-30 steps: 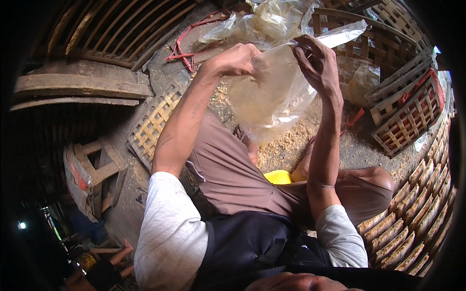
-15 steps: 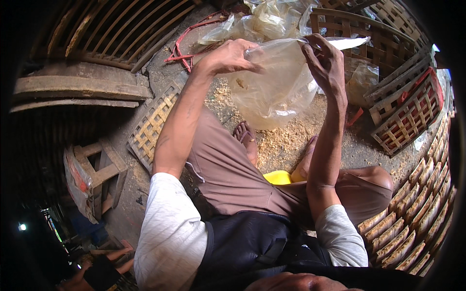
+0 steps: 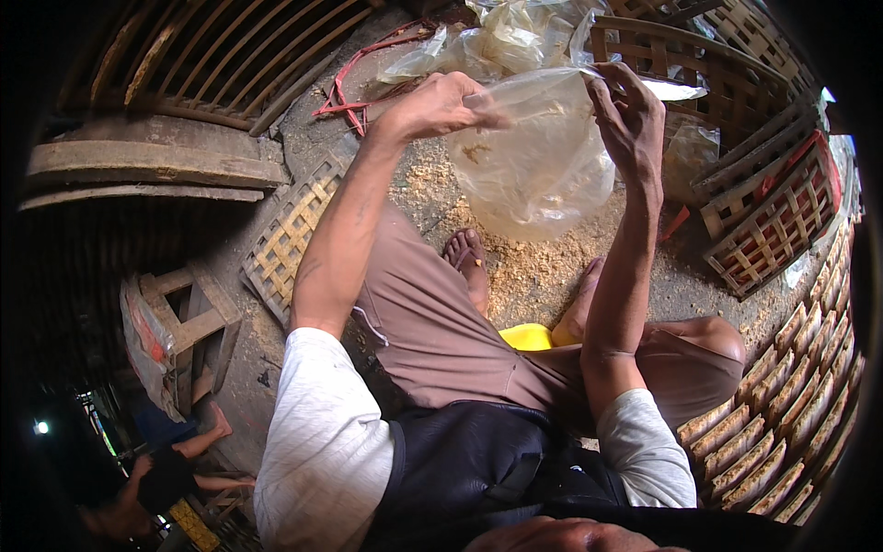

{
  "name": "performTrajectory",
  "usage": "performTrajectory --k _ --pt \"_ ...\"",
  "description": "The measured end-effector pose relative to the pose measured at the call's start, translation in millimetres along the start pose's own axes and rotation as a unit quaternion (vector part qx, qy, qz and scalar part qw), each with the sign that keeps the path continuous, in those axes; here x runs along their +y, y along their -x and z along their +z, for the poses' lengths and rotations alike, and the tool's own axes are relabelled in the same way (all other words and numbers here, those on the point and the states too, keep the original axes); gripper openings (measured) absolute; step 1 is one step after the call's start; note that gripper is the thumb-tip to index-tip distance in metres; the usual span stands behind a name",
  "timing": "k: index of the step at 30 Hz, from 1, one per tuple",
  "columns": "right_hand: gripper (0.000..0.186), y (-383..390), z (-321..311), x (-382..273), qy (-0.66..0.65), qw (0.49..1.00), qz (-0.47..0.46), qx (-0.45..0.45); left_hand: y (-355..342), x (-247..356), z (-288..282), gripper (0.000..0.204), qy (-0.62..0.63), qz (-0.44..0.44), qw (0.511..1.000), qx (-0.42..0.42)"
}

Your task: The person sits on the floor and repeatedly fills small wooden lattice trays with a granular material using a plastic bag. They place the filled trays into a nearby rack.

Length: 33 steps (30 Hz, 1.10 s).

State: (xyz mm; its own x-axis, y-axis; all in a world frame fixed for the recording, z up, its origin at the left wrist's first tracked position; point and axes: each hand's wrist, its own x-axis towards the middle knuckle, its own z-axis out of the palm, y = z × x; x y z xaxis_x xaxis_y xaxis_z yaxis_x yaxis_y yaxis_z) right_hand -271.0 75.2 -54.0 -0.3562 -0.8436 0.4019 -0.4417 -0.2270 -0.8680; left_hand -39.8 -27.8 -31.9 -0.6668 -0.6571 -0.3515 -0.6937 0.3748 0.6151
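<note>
I hold a clear plastic bag (image 3: pixel 538 161) up in front of me with both hands. My left hand (image 3: pixel 441 103) pinches the bag's left top edge. My right hand (image 3: pixel 630 115) grips its right top edge, so the mouth is stretched between them. The bag hangs down empty and crumpled, with bits of sawdust stuck to it. Below it are my bare feet (image 3: pixel 469 262) on a floor strewn with sawdust (image 3: pixel 533 271). A yellow object (image 3: pixel 526 337) shows between my legs.
A heap of more clear plastic bags (image 3: pixel 497 41) lies beyond my hands. Woven bamboo crates (image 3: pixel 773 221) stand at the right, a flat woven panel (image 3: pixel 290 239) and a small wooden stool (image 3: pixel 179 317) at the left. Another person's limbs (image 3: pixel 175 465) show at the lower left.
Both hands have risen and moved slightly apart, lifting the bag higher and pulling its top edge wider.
</note>
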Motion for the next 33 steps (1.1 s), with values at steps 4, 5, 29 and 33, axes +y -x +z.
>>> performTrajectory --k 4,5,29,33 --pt "0.018 0.0 1.1 -6.8 0.018 1.000 -0.006 0.003 -6.1 -22.0 1.2 0.034 0.009 0.046 0.999 0.007" --pt "0.018 0.1 0.1 -5.9 0.006 1.000 0.004 0.005 -5.2 -23.3 0.9 0.032 0.009 0.056 0.998 0.009" --pt "0.038 -1.6 -9.4 -12.5 0.036 0.999 0.031 -0.020 -7.1 -26.7 -0.1 0.034 0.161 0.088 0.983 0.006" --pt "0.052 6.6 -2.8 -26.1 0.049 0.994 0.047 -0.089 -1.2 -7.3 -0.9 0.038 0.146 0.109 0.983 0.030"
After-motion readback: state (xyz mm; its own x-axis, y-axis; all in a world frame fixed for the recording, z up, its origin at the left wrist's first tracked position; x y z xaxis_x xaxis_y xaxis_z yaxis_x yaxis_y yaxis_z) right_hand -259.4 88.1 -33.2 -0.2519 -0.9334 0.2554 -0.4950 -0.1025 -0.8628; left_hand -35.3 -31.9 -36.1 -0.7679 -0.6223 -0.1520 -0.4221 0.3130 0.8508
